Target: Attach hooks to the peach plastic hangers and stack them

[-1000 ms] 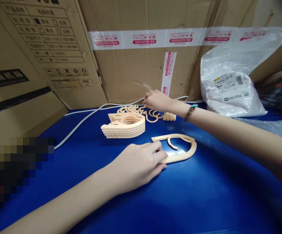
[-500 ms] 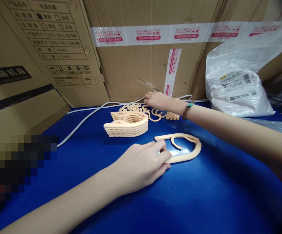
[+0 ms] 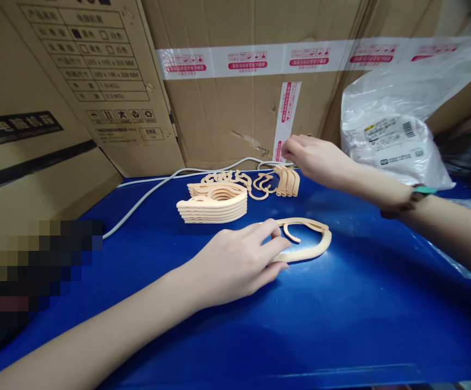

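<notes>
A cream folding hanger (image 3: 306, 253) lies folded on the blue tabletop, a small curved hook (image 3: 290, 233) inside its loop. My left hand (image 3: 239, 260) is closed around the hanger's near left end, thumb and fingers pinching its lower bar. Farther back, my right hand (image 3: 314, 157) hovers above and just right of a row of cream curved arms (image 3: 287, 181). Its fingers are curled together; what they hold, if anything, is hidden. Loose cream hooks (image 3: 262, 187) lie left of that row. A neat stack of folded hangers (image 3: 214, 208) sits behind my left hand.
Cardboard boxes (image 3: 223, 108) wall off the back and left. A white cable (image 3: 137, 208) runs along the table's rear and curves down the left. At the back right rests a white plastic package (image 3: 398, 146), with clear film (image 3: 458, 238) in front of it.
My right hand has moved right, from over the loose hooks to beside the row of arms. My left hand keeps its grip on the hanger. The view has shifted slightly.
</notes>
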`<state>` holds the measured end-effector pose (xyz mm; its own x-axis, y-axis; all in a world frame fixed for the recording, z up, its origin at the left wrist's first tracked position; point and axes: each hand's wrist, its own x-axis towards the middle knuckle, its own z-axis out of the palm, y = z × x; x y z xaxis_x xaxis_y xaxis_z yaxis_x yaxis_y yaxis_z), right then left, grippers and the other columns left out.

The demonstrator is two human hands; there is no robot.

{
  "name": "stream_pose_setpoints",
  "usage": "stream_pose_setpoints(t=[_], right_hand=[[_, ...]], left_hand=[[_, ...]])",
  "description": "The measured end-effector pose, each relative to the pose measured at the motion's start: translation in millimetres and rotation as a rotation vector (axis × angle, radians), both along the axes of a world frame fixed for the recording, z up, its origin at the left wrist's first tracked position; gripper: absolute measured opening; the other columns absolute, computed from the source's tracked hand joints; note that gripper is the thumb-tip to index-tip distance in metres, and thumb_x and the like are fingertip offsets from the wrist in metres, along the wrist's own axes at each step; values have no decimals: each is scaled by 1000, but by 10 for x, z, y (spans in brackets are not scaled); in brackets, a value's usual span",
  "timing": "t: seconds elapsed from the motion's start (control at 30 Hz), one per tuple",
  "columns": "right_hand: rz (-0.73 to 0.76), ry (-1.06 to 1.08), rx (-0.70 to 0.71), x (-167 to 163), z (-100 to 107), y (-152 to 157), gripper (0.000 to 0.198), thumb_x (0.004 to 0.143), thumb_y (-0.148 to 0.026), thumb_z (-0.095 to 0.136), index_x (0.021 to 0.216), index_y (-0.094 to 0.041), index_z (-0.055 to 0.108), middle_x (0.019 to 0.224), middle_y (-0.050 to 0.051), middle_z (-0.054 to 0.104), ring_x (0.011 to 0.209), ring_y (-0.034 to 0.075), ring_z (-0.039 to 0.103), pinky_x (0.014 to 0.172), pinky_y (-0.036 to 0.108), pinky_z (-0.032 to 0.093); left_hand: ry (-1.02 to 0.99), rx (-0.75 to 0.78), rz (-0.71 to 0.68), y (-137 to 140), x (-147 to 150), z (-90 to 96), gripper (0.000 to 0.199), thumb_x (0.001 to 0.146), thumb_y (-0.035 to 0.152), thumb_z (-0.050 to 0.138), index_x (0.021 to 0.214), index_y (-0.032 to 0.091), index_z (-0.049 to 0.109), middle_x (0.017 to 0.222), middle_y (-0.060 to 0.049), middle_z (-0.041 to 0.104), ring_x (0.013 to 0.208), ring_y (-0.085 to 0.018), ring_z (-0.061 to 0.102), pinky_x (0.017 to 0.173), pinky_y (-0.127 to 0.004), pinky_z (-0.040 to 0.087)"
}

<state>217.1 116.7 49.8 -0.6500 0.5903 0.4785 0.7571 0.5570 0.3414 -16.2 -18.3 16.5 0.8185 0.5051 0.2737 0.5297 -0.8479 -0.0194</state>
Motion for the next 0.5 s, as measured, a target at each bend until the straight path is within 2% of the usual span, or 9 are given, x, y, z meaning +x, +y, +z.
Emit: stream_pose_setpoints(t=[0.13,0.27,0.37,0.5], right_hand=[[-19,33,0,85,-34,-229,27,99,-24,31,104,-17,56,96,11,62,85,23,58,66,33,41],[-70,-10,2,98,-59,-271,30,98,-29,34,101,-17,61,95,13,64,85,24,59,65,34,41],[-90,15,-64,99,-75,-217,32,96,-33,38,100,-16,65,95,12,64,84,25,60,64,35,42],[26,32,-194,20,-123,-128,33,95,-34,43,108,-16,67,101,13,64,92,27,60,75,37,44]], left_hand=[[-15,15,4,-3,3,-4,26,97,32,43,115,20,57,114,-3,59,89,-14,60,57,-21,44],[-38,14,11,12,-14,-7,26,98,31,41,115,20,57,113,-4,59,88,-14,61,59,-21,45],[-38,19,18,12,-14,-8,27,98,32,40,114,20,58,113,-4,59,88,-14,61,59,-21,46],[-25,27,9,-1,2,-12,27,99,31,39,112,19,59,112,-5,60,88,-14,61,59,-20,46]])
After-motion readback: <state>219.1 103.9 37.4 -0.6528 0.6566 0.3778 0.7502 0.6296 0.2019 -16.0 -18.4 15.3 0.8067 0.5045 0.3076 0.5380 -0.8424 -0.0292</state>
